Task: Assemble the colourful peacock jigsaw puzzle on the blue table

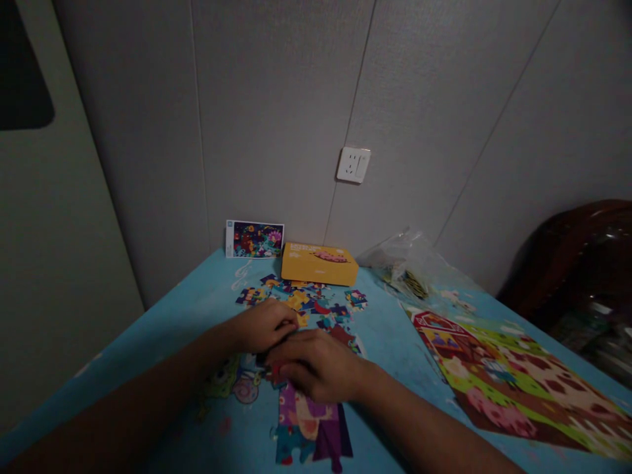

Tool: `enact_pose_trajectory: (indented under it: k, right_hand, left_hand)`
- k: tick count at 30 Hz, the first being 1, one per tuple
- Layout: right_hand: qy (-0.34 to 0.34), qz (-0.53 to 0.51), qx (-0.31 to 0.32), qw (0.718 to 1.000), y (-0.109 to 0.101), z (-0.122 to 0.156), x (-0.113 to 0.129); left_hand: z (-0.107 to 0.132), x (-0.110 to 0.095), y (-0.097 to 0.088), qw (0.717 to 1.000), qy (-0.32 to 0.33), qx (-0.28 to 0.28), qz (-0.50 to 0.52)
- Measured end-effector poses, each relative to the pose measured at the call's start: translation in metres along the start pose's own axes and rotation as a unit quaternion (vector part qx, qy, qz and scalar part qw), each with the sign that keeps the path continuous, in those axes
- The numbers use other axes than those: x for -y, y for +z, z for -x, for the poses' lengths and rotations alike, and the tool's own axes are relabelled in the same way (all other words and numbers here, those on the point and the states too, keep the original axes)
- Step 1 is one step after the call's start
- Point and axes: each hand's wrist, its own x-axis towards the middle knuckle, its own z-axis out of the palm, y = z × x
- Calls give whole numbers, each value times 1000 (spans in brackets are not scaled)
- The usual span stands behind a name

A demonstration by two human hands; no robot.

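Note:
My left hand (264,324) and my right hand (318,364) meet over a partly joined jigsaw (309,424) on the blue table cover (162,329). Both hands have their fingers curled down and pressed on puzzle pieces where they touch; the pieces under them are mostly hidden. A red bit shows at the right hand's fingertips. Loose puzzle pieces (301,299) lie scattered just beyond the hands.
A yellow puzzle box (318,263) and a picture card (254,238) stand at the back against the wall. A clear plastic bag (405,266) lies at the back right. A finished farm puzzle (498,375) covers the right side. A dark wooden chair (577,250) stands at far right.

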Motion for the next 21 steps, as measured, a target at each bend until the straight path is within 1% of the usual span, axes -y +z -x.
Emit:
enact_pose_trajectory:
  k: [3, 6, 9, 12, 14, 18, 21]
  right_hand:
    - [29, 13, 19, 999, -10, 5, -5]
    - [57, 14, 14, 998, -18, 10, -9]
    - [112, -1, -16, 994, -17, 12, -12]
    - [163, -32, -43, 985, -10, 11, -11]
    - [167, -56, -47, 983, -5, 8, -7]
    - [133, -101, -19, 986, 0, 1, 3]
    - [111, -85, -12, 990, -2, 0, 5]
  left_hand:
    - [0, 0, 1, 1000, -3, 5, -10]
    - [-1, 0, 1, 1000, -1, 8, -16]
    - [-1, -1, 0, 1000, 0, 5, -9]
    - [-1, -1, -2, 1000, 4, 18, 11]
    - [-1, -1, -3, 1000, 8, 21, 22]
    - [-1, 0, -5, 999, 9, 19, 30]
    - [-1, 2, -3, 999, 7, 22, 28]
